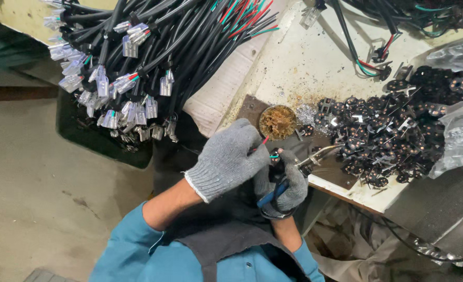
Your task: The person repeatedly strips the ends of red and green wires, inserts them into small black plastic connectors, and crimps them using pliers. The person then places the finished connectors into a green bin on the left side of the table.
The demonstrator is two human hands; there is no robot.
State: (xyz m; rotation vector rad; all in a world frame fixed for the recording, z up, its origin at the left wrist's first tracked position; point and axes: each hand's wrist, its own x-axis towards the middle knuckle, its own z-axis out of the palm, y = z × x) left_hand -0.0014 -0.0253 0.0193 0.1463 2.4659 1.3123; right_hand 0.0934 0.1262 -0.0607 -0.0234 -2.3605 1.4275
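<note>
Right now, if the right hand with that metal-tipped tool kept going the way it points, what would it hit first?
Probably the heap of small black metal-pronged parts on the bench: the right hand aims its tool tip up and to the right at the heap's near edge. Depth is uncertain.

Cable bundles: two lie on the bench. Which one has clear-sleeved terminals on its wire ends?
The large bundle at upper left. Its ends carry clear-sleeved terminals; the smaller bundle at upper right shows none, and lies beyond the pile of black parts.
</note>
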